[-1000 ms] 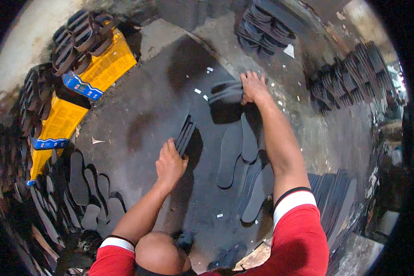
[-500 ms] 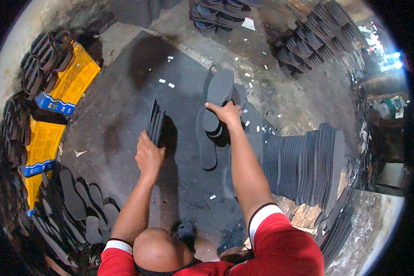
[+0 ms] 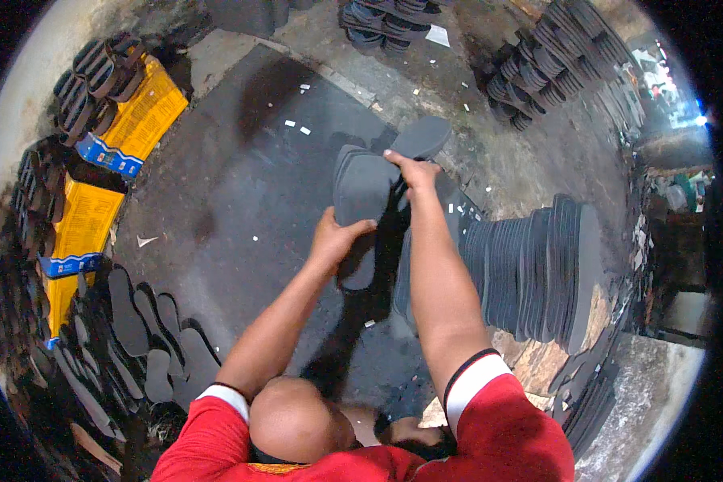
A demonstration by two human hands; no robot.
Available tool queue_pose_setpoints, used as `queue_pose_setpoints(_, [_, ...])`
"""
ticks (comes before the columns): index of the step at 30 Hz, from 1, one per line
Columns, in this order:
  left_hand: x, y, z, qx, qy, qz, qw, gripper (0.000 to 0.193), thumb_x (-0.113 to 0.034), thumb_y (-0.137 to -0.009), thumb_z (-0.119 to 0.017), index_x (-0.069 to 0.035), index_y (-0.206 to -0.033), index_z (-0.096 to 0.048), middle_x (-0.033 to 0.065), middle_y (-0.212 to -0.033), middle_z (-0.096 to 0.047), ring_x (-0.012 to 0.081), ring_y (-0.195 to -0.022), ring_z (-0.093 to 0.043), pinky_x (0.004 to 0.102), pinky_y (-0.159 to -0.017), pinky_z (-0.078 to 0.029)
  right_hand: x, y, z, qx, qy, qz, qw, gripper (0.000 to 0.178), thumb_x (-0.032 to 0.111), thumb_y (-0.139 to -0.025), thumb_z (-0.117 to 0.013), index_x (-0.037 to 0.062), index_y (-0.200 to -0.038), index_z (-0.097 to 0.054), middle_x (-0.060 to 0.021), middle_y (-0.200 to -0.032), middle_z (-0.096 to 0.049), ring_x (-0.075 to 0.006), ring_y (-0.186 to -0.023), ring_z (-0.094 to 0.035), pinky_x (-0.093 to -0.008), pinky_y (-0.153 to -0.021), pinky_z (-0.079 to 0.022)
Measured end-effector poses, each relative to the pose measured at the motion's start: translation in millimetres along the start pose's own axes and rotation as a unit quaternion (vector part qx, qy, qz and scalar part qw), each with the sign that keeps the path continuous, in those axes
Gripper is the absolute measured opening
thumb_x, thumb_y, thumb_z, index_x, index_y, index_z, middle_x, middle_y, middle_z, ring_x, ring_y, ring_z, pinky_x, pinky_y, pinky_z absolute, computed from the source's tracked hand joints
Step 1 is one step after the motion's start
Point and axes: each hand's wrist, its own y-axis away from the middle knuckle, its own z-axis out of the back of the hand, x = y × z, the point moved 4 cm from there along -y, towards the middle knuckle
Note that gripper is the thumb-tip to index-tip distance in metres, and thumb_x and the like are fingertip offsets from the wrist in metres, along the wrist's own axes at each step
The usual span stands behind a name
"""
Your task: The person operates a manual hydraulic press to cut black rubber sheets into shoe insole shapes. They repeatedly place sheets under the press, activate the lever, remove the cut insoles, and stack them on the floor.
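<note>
My left hand [image 3: 336, 243] is closed around a few dark grey shoe soles [image 3: 365, 189] held together, thumb across their near end and broad ends pointing away from me. My right hand [image 3: 416, 173], closed too, grips another grey sole [image 3: 423, 136] that tilts up to the far right. The two hands are close together over the dark mat [image 3: 241, 185], the held soles nearly touching. Beneath my left hand's soles, the rounded end of one more sole [image 3: 358, 275] shows on the mat; the rest is hidden.
A long row of stacked soles [image 3: 530, 269] stands right of my right forearm. Loose soles [image 3: 128, 313] lie at the near left. Yellow-and-blue boxes [image 3: 149, 116] with dark sandals [image 3: 108, 68] line the left side. More dark stacks [image 3: 550, 68] stand far right. Small white scraps dot the floor.
My left hand has moved right with its soles, which have turned from edge-on to face up. My right hand has shifted slightly right and away, its sole tilting rightward.
</note>
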Motion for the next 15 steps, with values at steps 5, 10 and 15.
queue_pose_setpoints(5, [47.5, -22.4, -19.4, -0.208, -0.289, -0.040, 0.934, 0.107, -0.035, -0.068, -0.090, 0.003, -0.150, -0.031, 0.0239, -0.162, -0.020, 0.0429, -0.150, -0.022, 0.0625, -0.113, -0.032, 81.4, 81.0, 119.1, -0.025, 0.180, 0.259, 0.949, 0.100, 0.043, -0.068, -0.090, -0.0177, -0.133, -0.045, -0.0364, -0.134, -0.059, -0.0461, -0.122, -0.062, -0.0472, -0.104, -0.050])
queue_pose_setpoints(10, [28.0, -18.1, -41.1, -0.206, -0.331, 0.014, 0.921, 0.128, -0.034, -0.064, -0.092, -0.007, -0.160, -0.012, 0.0246, -0.166, -0.014, 0.0458, -0.150, -0.022, 0.0663, -0.112, -0.032, 6.5, 190.7, 173.5, 0.071, -0.021, 0.301, 0.951, 0.078, 0.023, -0.073, -0.089, -0.0094, -0.132, -0.051, -0.0241, -0.128, -0.064, -0.0338, -0.115, -0.066, -0.0422, -0.100, -0.051])
queue_pose_setpoints(15, [52.1, -34.9, -6.0, -0.220, -0.229, 0.019, 0.948, 0.116, -0.039, -0.072, -0.088, -0.006, -0.158, -0.017, 0.0247, -0.159, -0.027, 0.0444, -0.144, -0.037, 0.0601, -0.113, -0.037, -54.8, 263.6, 126.7, 0.139, -0.032, 0.254, 0.957, 0.077, 0.026, -0.070, -0.091, -0.0066, -0.128, -0.055, -0.0292, -0.126, -0.059, -0.0443, -0.121, -0.059, -0.0470, -0.105, -0.047])
